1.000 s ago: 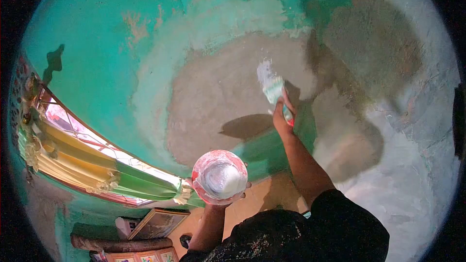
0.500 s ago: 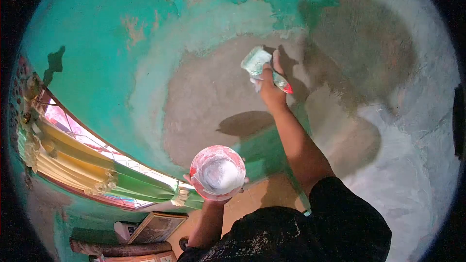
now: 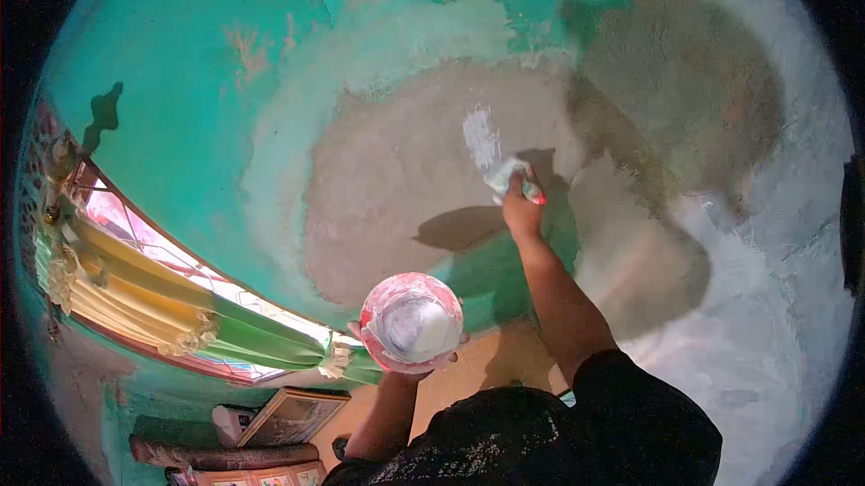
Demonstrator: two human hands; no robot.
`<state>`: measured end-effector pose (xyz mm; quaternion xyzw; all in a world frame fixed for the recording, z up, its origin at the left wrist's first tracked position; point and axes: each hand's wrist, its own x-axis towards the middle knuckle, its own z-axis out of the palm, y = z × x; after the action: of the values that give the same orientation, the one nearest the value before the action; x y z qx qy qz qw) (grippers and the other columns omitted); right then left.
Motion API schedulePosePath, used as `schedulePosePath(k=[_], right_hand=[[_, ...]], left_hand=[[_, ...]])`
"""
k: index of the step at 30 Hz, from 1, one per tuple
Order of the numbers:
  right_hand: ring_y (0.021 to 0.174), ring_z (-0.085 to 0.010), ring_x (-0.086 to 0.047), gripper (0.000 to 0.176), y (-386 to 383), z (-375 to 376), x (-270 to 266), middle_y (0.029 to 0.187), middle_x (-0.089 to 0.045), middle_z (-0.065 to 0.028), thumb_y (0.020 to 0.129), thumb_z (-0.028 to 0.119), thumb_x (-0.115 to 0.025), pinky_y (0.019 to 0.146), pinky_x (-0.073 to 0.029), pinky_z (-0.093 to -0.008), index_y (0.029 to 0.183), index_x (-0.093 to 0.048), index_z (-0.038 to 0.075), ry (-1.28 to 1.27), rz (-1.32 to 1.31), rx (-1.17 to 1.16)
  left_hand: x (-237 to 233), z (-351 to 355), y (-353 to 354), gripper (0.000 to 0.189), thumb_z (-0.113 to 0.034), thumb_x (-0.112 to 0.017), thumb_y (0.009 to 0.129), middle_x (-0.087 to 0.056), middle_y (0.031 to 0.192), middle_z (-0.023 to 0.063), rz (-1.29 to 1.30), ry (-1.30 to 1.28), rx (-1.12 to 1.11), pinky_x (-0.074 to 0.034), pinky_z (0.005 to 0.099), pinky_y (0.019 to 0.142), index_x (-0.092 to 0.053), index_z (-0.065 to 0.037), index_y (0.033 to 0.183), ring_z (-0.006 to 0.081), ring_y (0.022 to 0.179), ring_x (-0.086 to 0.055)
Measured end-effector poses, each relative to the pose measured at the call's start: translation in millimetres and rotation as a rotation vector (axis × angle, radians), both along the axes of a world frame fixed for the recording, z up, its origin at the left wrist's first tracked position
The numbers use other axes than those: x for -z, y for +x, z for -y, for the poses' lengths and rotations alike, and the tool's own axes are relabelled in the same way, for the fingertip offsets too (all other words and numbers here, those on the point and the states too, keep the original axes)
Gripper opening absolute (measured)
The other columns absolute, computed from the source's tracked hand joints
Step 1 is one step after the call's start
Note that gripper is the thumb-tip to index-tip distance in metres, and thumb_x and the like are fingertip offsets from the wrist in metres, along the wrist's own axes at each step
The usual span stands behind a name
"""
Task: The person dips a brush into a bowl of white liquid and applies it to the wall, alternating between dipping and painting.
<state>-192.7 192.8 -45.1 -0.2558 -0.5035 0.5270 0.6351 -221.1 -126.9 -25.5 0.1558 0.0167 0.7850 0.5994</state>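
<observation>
The brush (image 3: 507,176) is pale, whitish-green and blurred, with a red end showing at its handle; its wide head points to the upper left of the view, and its long axis slants from there down to the red end at lower right. It is at the grey-brown patch (image 3: 387,189) of the wall, just below a white streak (image 3: 482,136) – whether the bristles touch is hard to tell. The right hand (image 3: 520,207) is closed round the brush; the left hand (image 3: 405,374) holds the bowl (image 3: 377,306) from beneath, fingers spread at its sides – red, white-smeared, its opening facing the camera, with white paste (image 3: 432,328) inside.
</observation>
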Motion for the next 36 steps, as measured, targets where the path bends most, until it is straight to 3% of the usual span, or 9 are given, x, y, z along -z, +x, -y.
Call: schedulePosePath(k=[7, 10, 13, 19, 22, 27, 29, 32, 36], right_hand=[[0.098, -0.02, -0.066, 0.045, 8, 39, -181, 0.108, -0.067, -0.0156, 0.099, 0.017, -0.052, 0.078, -0.056, -0.033, 0.14, -0.045, 0.0, 0.151, -0.309, -0.28], [0.098, -0.0243, -0.067, 0.05, 5, 35, -173, 0.108, -0.067, -0.0194, 0.096, 0.013, -0.054, 0.078, -0.056, -0.036, 0.143, -0.041, 0.001, 0.408, -0.094, -0.04], [0.092, -0.0317, -0.07, 0.056, -13, 13, -71, 0.104, -0.068, -0.0231, 0.092, 0.011, -0.058, 0.073, -0.056, -0.0393, 0.144, -0.04, 0.001, 0.766, 0.221, 0.393], [0.079, -0.0381, -0.069, 0.055, 7, 12, 66, 0.092, -0.069, -0.0237, 0.088, 0.01, -0.06, 0.067, -0.054, -0.0417, 0.139, -0.043, -0.001, 0.51, 0.539, 0.174], [0.085, -0.0331, -0.069, 0.051, -21, -4, 56, 0.098, -0.069, -0.0221, 0.09, 0.011, -0.059, 0.068, -0.055, -0.0401, 0.137, -0.045, -0.002, 0.505, 0.357, 0.286], [0.098, -0.0217, -0.065, 0.048, -33, 28, -109, 0.113, -0.066, -0.0169, 0.093, 0.014, -0.058, 0.08, -0.055, -0.0337, 0.136, -0.047, -0.001, -0.113, -0.223, -0.289], [0.099, -0.0246, -0.067, 0.05, -15, 49, -163, 0.115, -0.065, -0.0211, 0.093, 0.014, -0.057, 0.077, -0.055, -0.0351, 0.139, -0.046, 0.003, 0.173, -0.314, -0.3], [0.094, -0.0302, -0.069, 0.055, -11, 41, -173, 0.113, -0.065, -0.0246, 0.09, 0.013, -0.058, 0.073, -0.055, -0.037, 0.143, -0.042, 0.006, 0.738, 0.11, 0.271], [0.086, -0.039, -0.069, 0.06, -16, 19, -63, 0.105, -0.066, -0.0254, 0.088, 0.011, -0.059, 0.071, -0.055, -0.0395, 0.144, -0.039, 0.005, 0.807, 0.396, 0.245]], left_hand=[[-15, -7, 2, 0.113, -0.085, -0.061, 0.063, -0.03, 0.145, 0.034, -0.112, 0.096, 0.013, -0.041, 0.0788, 0.087, -0.032, -0.015, 0.147, 0.0565, 0.125, -0.041], [-18, -1, 1, 0.11, -0.084, -0.062, 0.064, -0.031, 0.145, 0.0335, -0.091, 0.093, -0.023, -0.041, 0.0792, 0.087, -0.035, -0.014, 0.145, 0.0564, 0.125, -0.04], [9, 10, -9, 0.109, -0.083, -0.063, 0.064, -0.033, 0.144, 0.0324, -0.201, -0.079, -0.198, -0.04, 0.0801, 0.087, -0.036, -0.015, 0.145, 0.0559, 0.126, -0.039], [-1, 20, -2, 0.11, -0.085, -0.062, 0.062, -0.035, 0.145, 0.0272, -0.073, -0.036, -0.153, -0.038, 0.0809, 0.088, -0.036, -0.017, 0.145, 0.0539, 0.129, -0.036], [-4, 16, -4, 0.11, -0.086, -0.062, 0.062, -0.035, 0.146, 0.0264, -0.088, 0.006, -0.104, -0.038, 0.0806, 0.088, -0.036, -0.017, 0.145, 0.0535, 0.129, -0.037], [-6, 9, -2, 0.113, -0.083, -0.065, 0.062, -0.032, 0.146, 0.0298, -0.059, 0.06, -0.047, -0.04, 0.0792, 0.088, -0.033, -0.016, 0.146, 0.0546, 0.128, -0.039], [4, 5, -4, 0.115, -0.082, -0.066, 0.062, -0.031, 0.146, 0.032, -0.081, 0.096, -0.08, -0.042, 0.0779, 0.087, -0.029, -0.015, 0.148, 0.0566, 0.125, -0.041], [7, 11, -6, 0.118, -0.084, -0.063, 0.062, -0.034, 0.143, 0.033, -0.044, 0.047, -0.042, -0.046, 0.0752, 0.084, -0.027, -0.013, 0.148, 0.0575, 0.12, -0.045], [4, 14, -2, 0.118, -0.094, -0.05, 0.06, -0.044, 0.138, 0.0286, -0.11, -0.057, -0.136, -0.047, 0.0703, 0.089, -0.037, -0.012, 0.144, 0.0486, 0.116, -0.053]])
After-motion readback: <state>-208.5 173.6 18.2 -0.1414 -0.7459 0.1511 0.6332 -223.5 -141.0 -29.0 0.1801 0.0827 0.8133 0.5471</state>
